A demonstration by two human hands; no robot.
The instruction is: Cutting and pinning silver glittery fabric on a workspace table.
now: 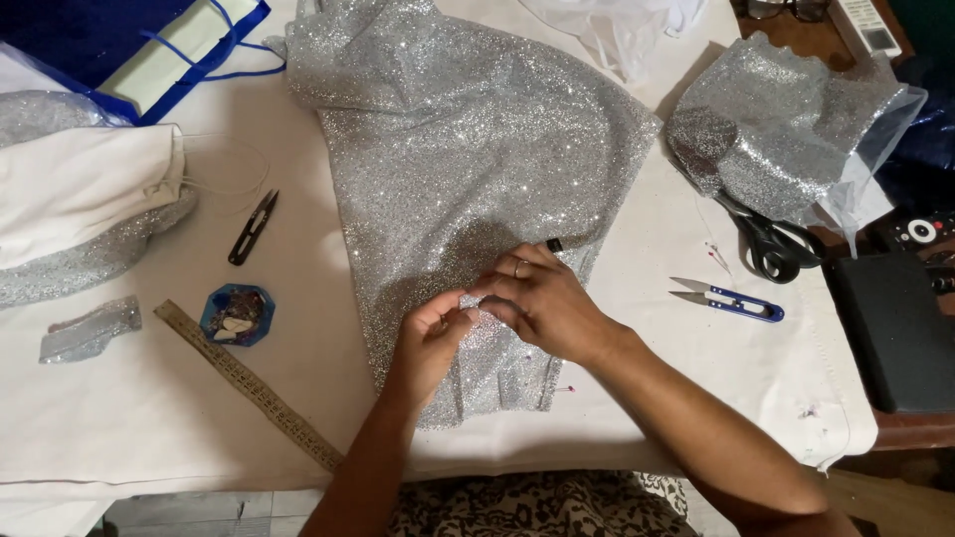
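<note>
Nearest, the left hand and right hand meet, fingers pinching one spot of the silver glittery fabric garment spread across the white-covered counter. Bare cloth lies open along the near edge. Two thread snips flank it: black, blue-handled. Farther right, one pair of black scissors lies beside a clear plastic bag of silver fabric.

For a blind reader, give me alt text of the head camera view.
Two hands, left hand and right hand, pinch a silver glitter garment spread on a white-covered table. Blue thread snips, black scissors and a ruler lie around it.
</note>
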